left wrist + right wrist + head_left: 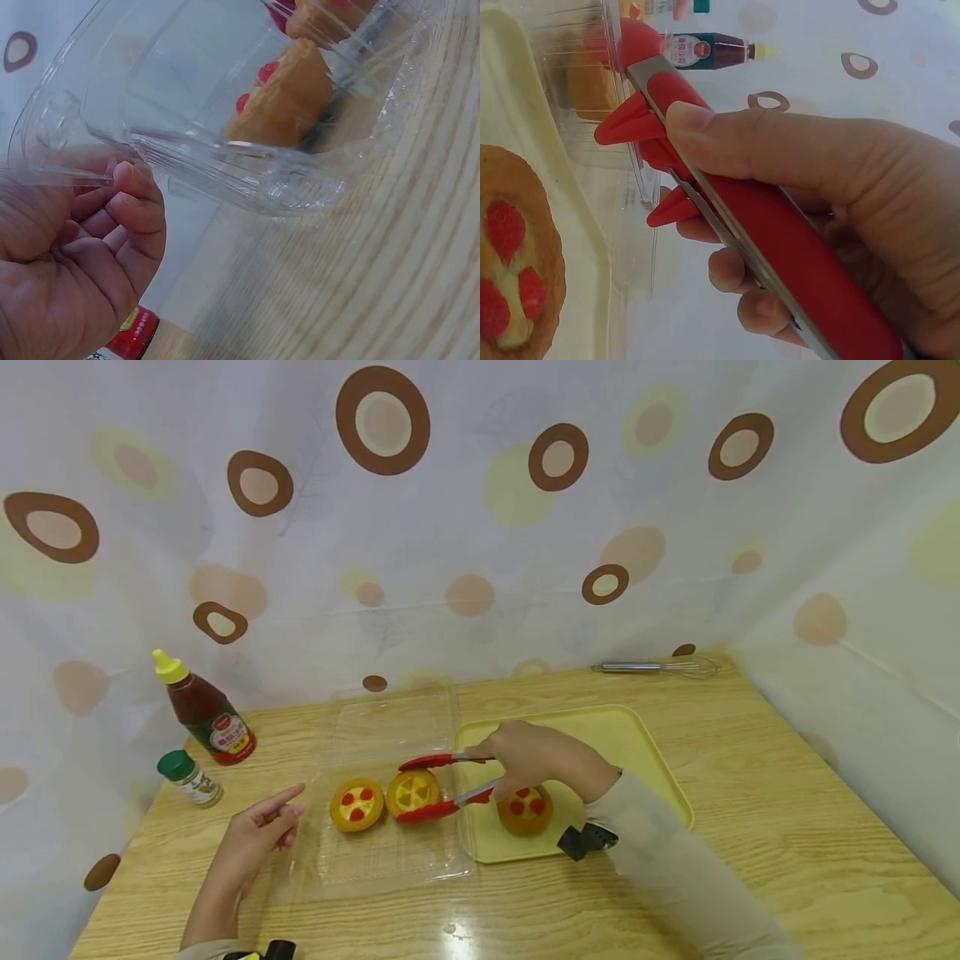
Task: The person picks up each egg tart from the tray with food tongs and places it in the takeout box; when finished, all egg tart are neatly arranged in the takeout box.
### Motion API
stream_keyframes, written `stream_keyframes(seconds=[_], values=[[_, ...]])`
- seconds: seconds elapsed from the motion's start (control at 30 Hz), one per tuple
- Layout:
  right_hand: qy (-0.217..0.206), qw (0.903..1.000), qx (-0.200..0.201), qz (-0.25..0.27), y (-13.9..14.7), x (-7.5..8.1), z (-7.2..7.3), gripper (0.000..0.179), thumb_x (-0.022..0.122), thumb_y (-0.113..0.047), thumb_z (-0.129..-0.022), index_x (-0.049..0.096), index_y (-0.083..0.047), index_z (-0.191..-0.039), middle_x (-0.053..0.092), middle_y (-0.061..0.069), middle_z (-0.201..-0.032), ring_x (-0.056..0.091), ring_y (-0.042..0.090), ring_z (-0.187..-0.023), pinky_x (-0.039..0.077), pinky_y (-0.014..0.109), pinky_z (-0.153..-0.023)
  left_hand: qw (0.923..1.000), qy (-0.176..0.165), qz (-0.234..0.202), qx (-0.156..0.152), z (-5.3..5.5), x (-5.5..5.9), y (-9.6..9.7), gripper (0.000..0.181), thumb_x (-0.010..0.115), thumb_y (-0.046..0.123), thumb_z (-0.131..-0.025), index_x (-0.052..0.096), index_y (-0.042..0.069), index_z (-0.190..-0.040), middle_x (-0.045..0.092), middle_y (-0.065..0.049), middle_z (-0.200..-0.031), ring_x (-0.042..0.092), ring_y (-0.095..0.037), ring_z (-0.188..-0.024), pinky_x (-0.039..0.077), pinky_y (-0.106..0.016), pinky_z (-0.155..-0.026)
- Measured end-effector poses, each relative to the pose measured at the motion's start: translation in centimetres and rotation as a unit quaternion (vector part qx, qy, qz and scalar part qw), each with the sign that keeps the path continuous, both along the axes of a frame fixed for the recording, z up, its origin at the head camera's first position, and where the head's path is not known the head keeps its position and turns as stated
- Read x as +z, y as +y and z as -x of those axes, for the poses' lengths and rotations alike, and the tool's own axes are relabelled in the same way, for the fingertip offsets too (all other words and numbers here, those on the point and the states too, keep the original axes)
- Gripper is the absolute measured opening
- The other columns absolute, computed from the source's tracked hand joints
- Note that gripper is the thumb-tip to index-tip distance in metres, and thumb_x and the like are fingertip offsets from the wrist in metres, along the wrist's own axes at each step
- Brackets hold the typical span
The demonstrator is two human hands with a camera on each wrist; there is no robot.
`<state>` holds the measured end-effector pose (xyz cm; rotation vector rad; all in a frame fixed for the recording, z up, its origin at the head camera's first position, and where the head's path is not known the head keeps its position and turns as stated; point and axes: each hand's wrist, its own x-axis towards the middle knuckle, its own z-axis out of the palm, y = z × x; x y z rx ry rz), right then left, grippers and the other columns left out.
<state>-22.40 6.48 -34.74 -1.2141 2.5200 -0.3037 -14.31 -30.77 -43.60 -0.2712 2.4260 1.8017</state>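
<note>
My right hand [543, 760] grips red-and-metal tongs [780, 247]. Their red tips lie on either side of a tart with brownish wedge toppings [414, 794] inside a clear plastic clamshell box [375, 864]. Left of it in the box sits a second tart with red pieces on top [356, 805]. At the box's left edge, my left hand [251, 843] pinches the thin plastic rim between thumb and curled fingers, as the left wrist view shows. Another red-topped tart [525, 811] rests on the yellow tray [652, 752], partly under my right hand.
A red sauce bottle with a yellow cap [213, 718] and a green-lidded spice jar [191, 778] stand at the left. By the patterned curtain [480, 543], a whisk [656, 668] lies at the back right. The box's raised lid [393, 718] is behind the tarts.
</note>
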Motion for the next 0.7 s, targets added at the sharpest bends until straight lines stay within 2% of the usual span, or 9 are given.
stream_keyframes(seconds=[0.1, 0.2, 0.33, 0.43, 0.57, 0.63, 0.7], values=[[-0.002, 1.0, -0.006, -0.003, -0.1, 0.1, 0.0, 0.066, 0.08, -0.022, -0.077, 0.053, -0.003, -0.134, 0.062, 0.01, -0.123, 0.063, 0.014, -0.086, 0.048, 0.023, -0.072, 1.0, 0.0, 0.001, -0.001, 0.0, 0.0, 0.0, 0.049, 0.055, 0.018, -0.097, 0.042, 0.002, -0.141, 0.05, 0.004, -0.076, 0.048, -0.008, -0.065, 0.044, -0.023, -0.06], [-0.007, 0.9999, -0.01, -0.003, -0.2, 0.2, 0.0, 0.067, 0.08, -0.023, -0.076, 0.052, -0.003, -0.134, 0.062, 0.01, -0.122, 0.063, 0.018, -0.09, 0.049, 0.025, -0.074, 1.0, -0.001, 0.0, 0.001, 0.0, 0.0, 0.0, 0.049, 0.055, 0.019, -0.097, 0.042, 0.003, -0.141, 0.05, 0.004, -0.076, 0.048, -0.008, -0.065, 0.044, -0.023, -0.06], [-0.008, 1.0, -0.004, 0.002, 0.0, 0.0, 0.1, 0.069, 0.081, -0.024, -0.076, 0.052, -0.004, -0.135, 0.063, 0.01, -0.12, 0.058, 0.01, -0.073, 0.048, 0.023, -0.07, 1.0, -0.003, 0.0, 0.003, 0.0, -0.1, 0.0, 0.049, 0.056, 0.02, -0.097, 0.043, 0.003, -0.141, 0.05, 0.004, -0.076, 0.048, -0.008, -0.065, 0.044, -0.023, -0.06], [-0.011, 0.9999, 0.005, 0.013, 0.4, -0.3, 0.2, 0.071, 0.081, -0.026, -0.075, 0.051, -0.003, -0.135, 0.063, 0.01, -0.12, 0.048, 0.005, -0.058, 0.045, 0.022, -0.065, 1.0, -0.003, 0.002, 0.003, 0.0, -0.1, 0.0, 0.049, 0.055, 0.019, -0.097, 0.043, 0.003, -0.141, 0.05, 0.003, -0.077, 0.048, -0.008, -0.065, 0.044, -0.024, -0.06], [-0.013, 0.9991, 0.015, 0.037, 1.1, -0.6, 0.3, 0.071, 0.08, -0.028, -0.076, 0.051, -0.003, -0.136, 0.064, 0.01, -0.119, 0.036, 0.004, -0.05, 0.039, 0.021, -0.058, 1.0, -0.003, 0.003, 0.004, 0.0, 0.0, 0.0, 0.048, 0.055, 0.018, -0.097, 0.043, 0.003, -0.141, 0.05, 0.003, -0.077, 0.048, -0.008, -0.065, 0.044, -0.023, -0.06], [-0.017, 0.9984, 0.017, 0.051, 1.6, -0.8, 0.3, 0.07, 0.08, -0.028, -0.077, 0.051, -0.004, -0.136, 0.068, 0.006, -0.097, 0.03, 0.004, -0.048, 0.034, 0.02, -0.054, 1.0, -0.005, 0.003, 0.005, 0.1, 0.0, 0.0, 0.048, 0.055, 0.018, -0.097, 0.043, 0.003, -0.141, 0.05, 0.003, -0.077, 0.048, -0.008, -0.065, 0.044, -0.023, -0.06], [-0.026, 0.9973, 0.015, 0.067, 2.0, -1.0, 0.3, 0.07, 0.079, -0.027, -0.077, 0.05, -0.005, -0.136, 0.06, 0.0, -0.074, 0.025, 0.005, -0.047, 0.028, 0.02, -0.049, 1.0, -0.006, 0.001, 0.006, 0.1, 0.0, 0.0, 0.048, 0.055, 0.019, -0.097, 0.043, 0.004, -0.141, 0.05, 0.003, -0.077, 0.048, -0.008, -0.065, 0.044, -0.023, -0.06]])
